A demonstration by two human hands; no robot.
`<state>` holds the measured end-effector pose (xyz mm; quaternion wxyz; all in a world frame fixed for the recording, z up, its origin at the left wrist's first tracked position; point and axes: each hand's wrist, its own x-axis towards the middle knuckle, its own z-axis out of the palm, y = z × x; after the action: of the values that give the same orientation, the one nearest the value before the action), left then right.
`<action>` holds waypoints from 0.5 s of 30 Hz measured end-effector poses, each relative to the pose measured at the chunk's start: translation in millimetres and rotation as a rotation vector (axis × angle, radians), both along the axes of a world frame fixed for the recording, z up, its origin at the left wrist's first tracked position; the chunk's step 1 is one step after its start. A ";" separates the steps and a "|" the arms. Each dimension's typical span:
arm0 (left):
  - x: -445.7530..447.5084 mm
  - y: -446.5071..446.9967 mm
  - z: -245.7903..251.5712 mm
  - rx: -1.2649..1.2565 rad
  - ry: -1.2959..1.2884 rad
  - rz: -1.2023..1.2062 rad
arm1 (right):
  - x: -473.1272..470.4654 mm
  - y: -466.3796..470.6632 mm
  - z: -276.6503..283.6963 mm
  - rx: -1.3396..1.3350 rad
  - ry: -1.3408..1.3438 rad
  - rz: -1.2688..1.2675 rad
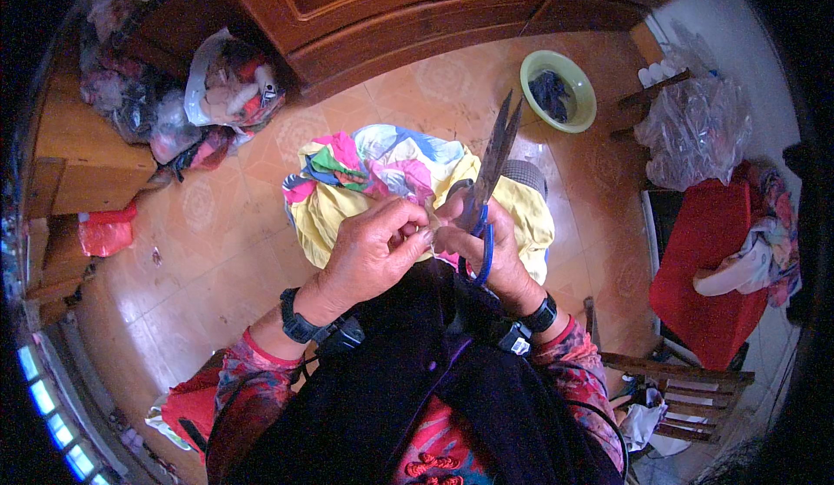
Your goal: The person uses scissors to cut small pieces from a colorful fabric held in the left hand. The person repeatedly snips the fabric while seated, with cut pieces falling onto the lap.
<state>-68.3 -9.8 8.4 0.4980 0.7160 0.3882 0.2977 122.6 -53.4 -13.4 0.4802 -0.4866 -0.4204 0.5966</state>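
Observation:
Across my lap lies a bunched multicoloured cloth [332, 214], mostly yellow with pink, blue and green patches. My left hand [384, 237] pinches a small pale bit of material, too small to name, between thumb and curled fingers. Close against it is my right hand [498, 237], which carries a pair of scissors [492, 165] with blue handles. The dark blades point away from me, slightly apart at the tips. The right fingertips meet the left ones at the pale bit, and part of the right palm is hidden behind the scissors.
A pale green basin [578, 84] with dark cloth inside stands on the tiled floor, near the wooden cabinet [365, 42]. Filled plastic bags [234, 84] lie at the left. To the right are a red-covered piece of furniture [700, 276] and a wooden chair [684, 377].

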 end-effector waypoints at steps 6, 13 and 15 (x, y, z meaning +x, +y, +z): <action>-4.0 -3.8 -12.5 -0.255 -0.016 -0.054 | -1.5 -0.8 0.8 -0.011 0.104 -0.022; -2.0 -6.1 -13.5 -0.421 -0.237 -0.010 | -0.1 1.7 8.9 -0.079 0.123 -0.052; -1.9 -6.2 -12.1 -0.423 -0.247 -0.017 | 2.2 3.0 9.7 -0.158 0.168 -0.035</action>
<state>-70.1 -16.0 -3.7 0.6829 0.5572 0.3722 0.2908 124.8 -50.3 -3.7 0.4843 -0.4786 -0.3217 0.6579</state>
